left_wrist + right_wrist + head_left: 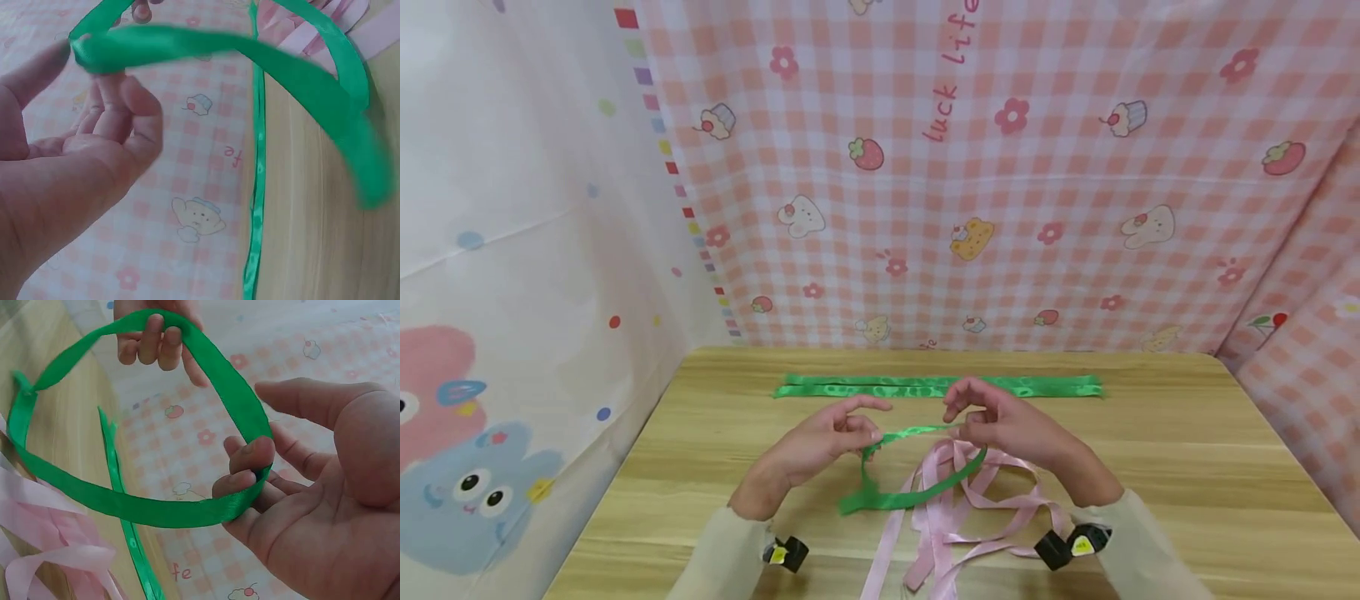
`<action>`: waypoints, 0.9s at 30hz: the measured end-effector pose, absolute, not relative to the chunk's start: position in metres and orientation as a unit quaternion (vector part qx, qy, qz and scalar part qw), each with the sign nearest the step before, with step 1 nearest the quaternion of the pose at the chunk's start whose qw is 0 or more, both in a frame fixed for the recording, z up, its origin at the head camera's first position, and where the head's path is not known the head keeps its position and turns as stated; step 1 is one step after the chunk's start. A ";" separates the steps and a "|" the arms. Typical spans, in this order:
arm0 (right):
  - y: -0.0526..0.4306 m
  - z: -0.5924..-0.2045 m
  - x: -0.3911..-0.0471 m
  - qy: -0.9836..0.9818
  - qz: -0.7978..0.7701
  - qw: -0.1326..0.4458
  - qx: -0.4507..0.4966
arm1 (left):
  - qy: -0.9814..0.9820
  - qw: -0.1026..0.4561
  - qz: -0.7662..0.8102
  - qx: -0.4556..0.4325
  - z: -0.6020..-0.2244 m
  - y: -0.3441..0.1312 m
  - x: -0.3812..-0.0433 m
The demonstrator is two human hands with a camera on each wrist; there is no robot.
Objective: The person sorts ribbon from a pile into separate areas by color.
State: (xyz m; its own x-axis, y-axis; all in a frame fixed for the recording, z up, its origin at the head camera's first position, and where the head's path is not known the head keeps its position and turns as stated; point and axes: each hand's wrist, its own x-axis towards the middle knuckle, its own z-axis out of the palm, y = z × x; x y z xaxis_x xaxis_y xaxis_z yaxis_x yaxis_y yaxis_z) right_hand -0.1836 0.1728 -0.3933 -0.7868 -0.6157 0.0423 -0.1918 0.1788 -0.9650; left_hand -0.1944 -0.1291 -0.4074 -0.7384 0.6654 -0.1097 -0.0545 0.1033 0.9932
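A green satin ribbon hangs in a loop between the two hands, above the table. The left hand holds one side of it, thumb close against the band in the left wrist view. On the other side, the right hand has its fingers hooked over the ribbon, while its thumb stands apart. At the loop's far side in the right wrist view, a short ribbon end sticks out where the strands meet; whether they are knotted I cannot tell.
Under the loop lies a loose tangle of pink ribbon on the wooden table. Flat green ribbon strips run along the table's back. A pink checked cloth hangs behind, with a white printed cloth at the left.
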 end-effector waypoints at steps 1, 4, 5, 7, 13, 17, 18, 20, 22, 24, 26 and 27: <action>0.174 -0.393 -0.183 0.747 -0.578 0.185 -0.271 | 0.699 0.274 0.622 0.223 -0.407 -0.129 -0.194; 0.177 -0.394 -0.180 0.759 -0.562 0.190 -0.268 | 0.743 0.233 0.584 0.228 -0.406 -0.128 -0.191; 0.177 -0.394 -0.179 0.764 -0.556 0.192 -0.266 | 0.760 0.217 0.566 0.233 -0.405 -0.127 -0.191; 0.178 -0.395 -0.177 0.770 -0.546 0.194 -0.265 | 0.789 0.188 0.530 0.247 -0.403 -0.126 -0.189; 0.181 -0.395 -0.170 0.773 -0.539 0.189 -0.276 | 0.792 0.198 0.502 0.284 -0.399 -0.129 -0.186; 0.185 -0.390 -0.166 0.753 -0.561 0.177 -0.295 | 0.762 0.225 0.534 0.290 -0.397 -0.134 -0.186; 0.186 -0.389 -0.165 0.743 -0.571 0.175 -0.302 | 0.754 0.227 0.544 0.289 -0.396 -0.136 -0.186; 0.188 -0.386 -0.163 0.725 -0.586 0.171 -0.320 | 0.738 0.228 0.565 0.289 -0.394 -0.140 -0.186; 0.190 -0.384 -0.161 0.707 -0.598 0.166 -0.339 | 0.719 0.231 0.587 0.293 -0.392 -0.144 -0.186; 0.193 -0.382 -0.159 0.696 -0.606 0.161 -0.351 | 0.699 0.236 0.605 0.299 -0.390 -0.149 -0.186; 0.196 -0.380 -0.157 0.689 -0.611 0.155 -0.359 | 0.688 0.235 0.614 0.307 -0.389 -0.154 -0.186; 0.198 -0.380 -0.156 0.685 -0.615 0.154 -0.360 | 0.688 0.232 0.614 0.310 -0.388 -0.157 -0.186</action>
